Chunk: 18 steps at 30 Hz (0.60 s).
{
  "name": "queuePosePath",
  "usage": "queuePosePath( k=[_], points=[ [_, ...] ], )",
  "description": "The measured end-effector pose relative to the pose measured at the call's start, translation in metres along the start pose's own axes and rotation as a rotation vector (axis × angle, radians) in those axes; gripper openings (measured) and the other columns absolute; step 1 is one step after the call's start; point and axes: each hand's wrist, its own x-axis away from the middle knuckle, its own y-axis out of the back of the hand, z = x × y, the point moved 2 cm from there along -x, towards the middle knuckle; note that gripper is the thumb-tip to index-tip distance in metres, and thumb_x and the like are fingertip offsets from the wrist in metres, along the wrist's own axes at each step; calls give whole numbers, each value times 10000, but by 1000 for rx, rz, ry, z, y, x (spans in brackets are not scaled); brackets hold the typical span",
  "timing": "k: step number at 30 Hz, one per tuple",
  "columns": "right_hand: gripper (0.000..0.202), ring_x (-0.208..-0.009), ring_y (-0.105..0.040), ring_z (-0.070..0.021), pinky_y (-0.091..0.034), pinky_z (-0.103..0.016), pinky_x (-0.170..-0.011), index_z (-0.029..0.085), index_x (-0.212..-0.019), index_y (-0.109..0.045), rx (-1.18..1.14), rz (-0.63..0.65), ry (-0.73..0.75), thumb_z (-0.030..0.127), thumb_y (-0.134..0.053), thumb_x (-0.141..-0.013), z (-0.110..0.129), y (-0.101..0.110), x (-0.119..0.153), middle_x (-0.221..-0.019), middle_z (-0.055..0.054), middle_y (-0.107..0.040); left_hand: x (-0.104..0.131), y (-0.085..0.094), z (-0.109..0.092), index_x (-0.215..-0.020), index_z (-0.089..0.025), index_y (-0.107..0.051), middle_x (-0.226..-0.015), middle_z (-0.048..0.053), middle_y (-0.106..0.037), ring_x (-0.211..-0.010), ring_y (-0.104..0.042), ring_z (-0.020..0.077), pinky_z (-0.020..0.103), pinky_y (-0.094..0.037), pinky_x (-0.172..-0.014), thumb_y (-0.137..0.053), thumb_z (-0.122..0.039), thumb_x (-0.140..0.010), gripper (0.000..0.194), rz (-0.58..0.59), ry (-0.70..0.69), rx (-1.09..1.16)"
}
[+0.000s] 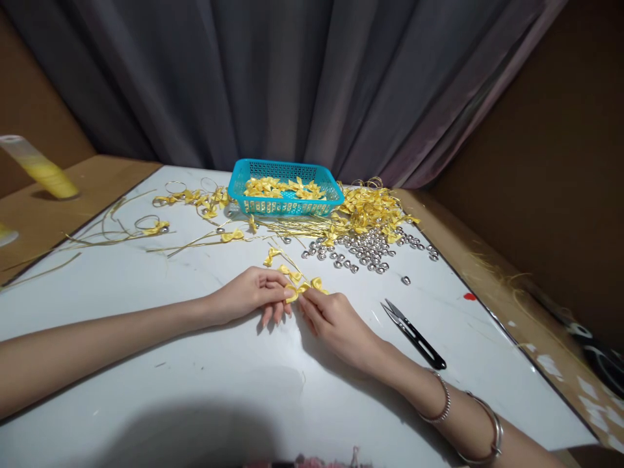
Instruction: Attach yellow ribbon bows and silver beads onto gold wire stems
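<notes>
A small yellow ribbon bow (297, 292) is pinched between my two hands, low over the white table. The thumb and fingers of my left hand (260, 294) close on its left end. From the other side, my right hand (325, 318) grips the right end with thumb and forefinger. Just beyond my fingers lie another yellow bow (271, 256) and a thin gold cord (287, 260). Black-handled thread snips (414, 335) rest to the right of my right hand, blades pointing away.
A turquoise basket (287, 206) at the back holds several yellow bows. Right of it are a heap of yellow bows (373, 207) and scattered silver beads (365, 250). Gold cords (112, 240) spread at the left. A tube with yellow contents (46, 174) stands far left.
</notes>
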Motion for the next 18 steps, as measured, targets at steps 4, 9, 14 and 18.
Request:
queuePosePath(
  k=[4, 9, 14, 18],
  points=[
    [341, -515, -431, -99, -321, -231, -566, 175, -623, -477, -21, 2, 8, 217, -360, -940, -1, 4, -1, -532, 30, -490, 3, -2, 1, -823, -123, -582, -521, -22, -592, -353, -485, 61, 160, -389, -364, -601, -330, -824, 208, -77, -76, -48],
    [303, -546, -449, -100, -343, -226, -580, 153, -705, -602, -93, 6, 32, 231, -407, -924, -3, 5, -2, -569, 24, -527, 8, -3, -2, -904, -137, -604, -530, -50, -517, -411, -460, 67, 180, -389, -409, -604, -318, -814, 202, -142, -139, -105],
    [276, -548, -432, -93, -335, -219, -565, 151, -731, -652, -111, -22, 41, 242, -456, -902, -5, 5, -3, -615, 16, -580, 10, -3, -6, -884, -139, -625, -704, -5, -552, -506, -463, 74, 194, -387, -454, -605, -296, -800, 179, -177, -206, -142],
    [282, -550, -438, -94, -335, -219, -558, 147, -708, -634, -120, -28, 24, 235, -448, -902, -2, 5, -2, -621, 13, -585, 9, -4, -9, -909, -146, -639, -878, 37, -575, -570, -478, 84, 210, -409, -507, -594, -304, -806, 194, -159, -228, -191]
  ],
)
